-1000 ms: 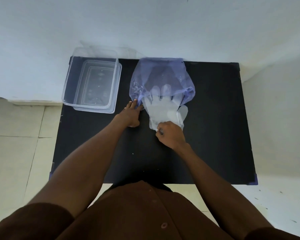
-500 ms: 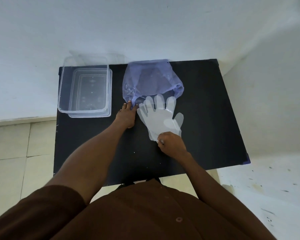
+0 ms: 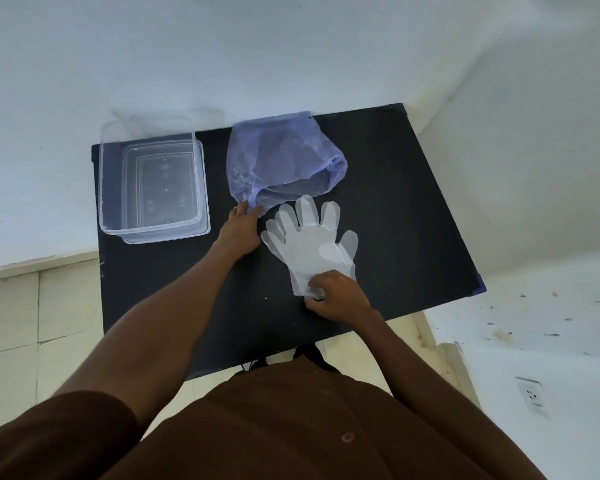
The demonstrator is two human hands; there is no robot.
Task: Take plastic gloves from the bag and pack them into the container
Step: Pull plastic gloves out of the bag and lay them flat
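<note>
Nearest the camera is the person's brown shirt [image 3: 291, 427], with both bare forearms reaching forward over a black table [image 3: 395, 209].

The right hand [image 3: 338, 296] rests on the table close to its near edge, fingers curled together and pinched on the cuff end of the plastic gloves [image 3: 312, 244]. The gloves lie flat on the table just beyond this hand, clear and whitish, what looks like more than one layer stacked slightly askew, their fingers fanned out and pointing away from the person. The cuff lies under the fingertips; the rest of the gloves are free of the hand.

To the left of the right hand and a little farther out, the left hand [image 3: 241, 230] lies palm down, its fingers closed on the near left corner of the bag's mouth, pinning that edge to the table. The gloves lie between the two hands, just to the right of the left one, near it but apart.

Beyond the left hand's fingertips sits the bag [image 3: 284, 157], thin, bluish-purple and see-through, slumped with its open mouth towards the gloves. The glove fingertips reach close to that mouth; whether they touch it cannot be told.

Left of the left hand and slightly farther, the container [image 3: 153, 185] stands near the table's far left corner, clear, rectangular, open at the top, nothing visible inside. It is well apart from the gloves, with the left hand between them
</note>
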